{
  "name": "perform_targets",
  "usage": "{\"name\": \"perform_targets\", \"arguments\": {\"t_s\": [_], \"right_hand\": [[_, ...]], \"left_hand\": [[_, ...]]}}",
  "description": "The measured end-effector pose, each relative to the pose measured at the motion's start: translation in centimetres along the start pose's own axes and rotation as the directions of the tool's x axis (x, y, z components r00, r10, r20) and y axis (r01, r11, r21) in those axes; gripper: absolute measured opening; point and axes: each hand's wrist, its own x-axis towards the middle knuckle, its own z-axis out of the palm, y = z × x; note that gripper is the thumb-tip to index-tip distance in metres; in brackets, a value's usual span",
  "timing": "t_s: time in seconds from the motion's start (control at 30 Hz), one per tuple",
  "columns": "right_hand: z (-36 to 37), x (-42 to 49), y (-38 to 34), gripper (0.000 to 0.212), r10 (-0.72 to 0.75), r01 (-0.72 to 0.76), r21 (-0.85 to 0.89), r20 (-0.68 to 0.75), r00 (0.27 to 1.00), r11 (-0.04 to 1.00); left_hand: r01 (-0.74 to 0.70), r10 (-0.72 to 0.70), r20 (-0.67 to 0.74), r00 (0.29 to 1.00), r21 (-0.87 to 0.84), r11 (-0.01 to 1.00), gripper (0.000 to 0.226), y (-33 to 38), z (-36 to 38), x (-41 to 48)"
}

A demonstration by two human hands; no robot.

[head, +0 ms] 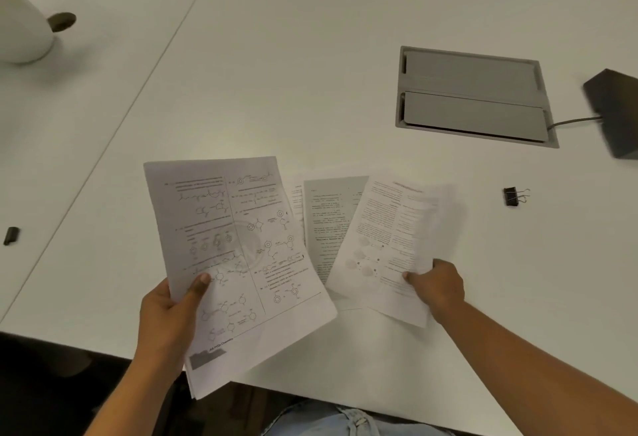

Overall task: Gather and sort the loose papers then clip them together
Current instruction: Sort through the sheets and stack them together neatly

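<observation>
My left hand (172,311) grips a thin stack of chemistry sheets (238,256) by its lower left edge, thumb on top, lifted over the table's front edge. My right hand (436,285) pinches a text-printed sheet (386,242) at its right side; the sheet looks motion-blurred. Under and between them lie more loose printed pages (328,225) flat on the white table (276,90). A black binder clip (514,195) sits alone on the table to the right of the papers, apart from both hands.
A grey recessed cable hatch (473,94) is set in the table at the back right, with a dark box (618,114) and cable beside it. A white plant pot (20,32) stands far left. A small black object (11,235) lies at the left.
</observation>
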Motion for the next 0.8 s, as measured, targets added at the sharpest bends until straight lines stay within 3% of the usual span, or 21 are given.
{"name": "perform_targets", "arguments": {"t_s": [0.07,0.23,0.33,0.5,0.67,0.8], "right_hand": [[0.6,-0.2,-1.1,0.035,-0.082,0.082,0.032,-0.003,0.997,0.996],[3.1,-0.6,-3.4,0.055,-0.177,0.164,-0.202,-0.046,0.983,0.966],[4.1,-1.2,-3.9,0.053,-0.153,0.117,-0.296,-0.102,0.983,0.948],[4.7,-0.9,-4.0,0.050,-0.161,0.135,-0.269,-0.076,0.984,0.954],[4.3,-0.8,-4.4,0.072,-0.051,-0.007,-0.319,-0.172,0.984,0.948],[3.9,0.1,-4.4,0.075,0.014,-0.043,-0.231,-0.125,0.992,0.972]], "left_hand": [[0.009,-0.009,-0.011,1.000,-0.009,1.000,0.010,-0.2,-0.3,0.2],[0.022,-0.022,-0.006,1.000,-0.027,0.999,0.004,-0.5,-1.3,0.4],[0.026,-0.026,-0.005,1.000,-0.047,0.999,0.006,-0.8,-1.8,0.4],[0.043,-0.044,-0.015,0.999,-0.050,0.998,0.006,-1.3,-2.2,0.6],[0.045,-0.045,-0.014,0.999,-0.045,0.998,0.005,-1.4,-2.1,0.8],[0.040,-0.040,0.002,0.999,-0.045,0.998,0.005,-1.4,-1.6,0.8]]}}
